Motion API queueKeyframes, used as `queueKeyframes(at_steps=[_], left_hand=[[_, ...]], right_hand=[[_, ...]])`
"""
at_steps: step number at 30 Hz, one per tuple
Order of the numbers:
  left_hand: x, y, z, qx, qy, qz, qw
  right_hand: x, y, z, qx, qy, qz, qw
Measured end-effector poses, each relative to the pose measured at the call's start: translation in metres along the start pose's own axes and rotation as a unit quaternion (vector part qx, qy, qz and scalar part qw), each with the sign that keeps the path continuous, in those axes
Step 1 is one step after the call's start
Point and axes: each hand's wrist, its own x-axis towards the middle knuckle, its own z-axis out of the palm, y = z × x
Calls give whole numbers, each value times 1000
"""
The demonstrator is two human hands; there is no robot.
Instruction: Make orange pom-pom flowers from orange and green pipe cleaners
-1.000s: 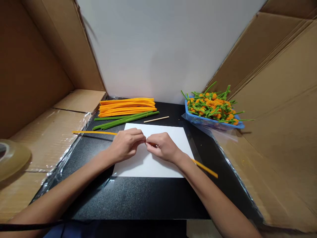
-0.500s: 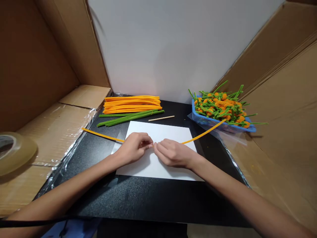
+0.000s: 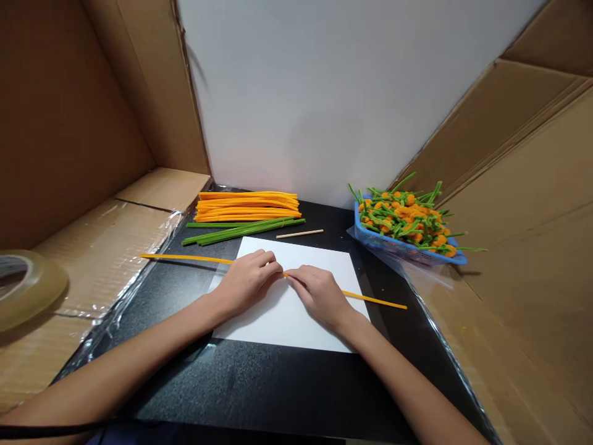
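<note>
Pinching an orange pipe cleaner [image 3: 185,257] here, left hand [image 3: 245,285] and right hand [image 3: 320,298] close together, fingers [image 3: 274,266] curled almost shut on it above a white paper sheet [image 3: 287,324]. Its ends stick out on both sides over the black table [image 3: 231,383]. Up ahead, an orange bundle [image 3: 248,207], a green bundle [image 3: 245,228], a wooden stick [image 3: 299,233], and a blue basket [image 3: 365,230] heaped with orange-and-green stems!

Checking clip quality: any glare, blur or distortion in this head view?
Head view: cardboard walls splay at the frame edges from wide-angle distortion; plastic film glints along the table; the left hand and right hand shadow the white paper softly; no strong blur.
</note>
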Motion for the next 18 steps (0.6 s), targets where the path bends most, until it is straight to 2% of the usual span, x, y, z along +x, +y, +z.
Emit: queueKeyframes(at_steps=[12, 15, 18], left_hand=[[-1, -1, 5, -53, -46, -44, 997], [0, -4, 4, -57, -27, -62, 996], [2, -17, 2, -44, 18, -90, 995]], right_hand=[[-5, 0, 8, 64, 45, 10, 997], [-5, 1, 9, 50, 48, 12, 998], [-5, 5, 7, 39, 62, 35, 997]])
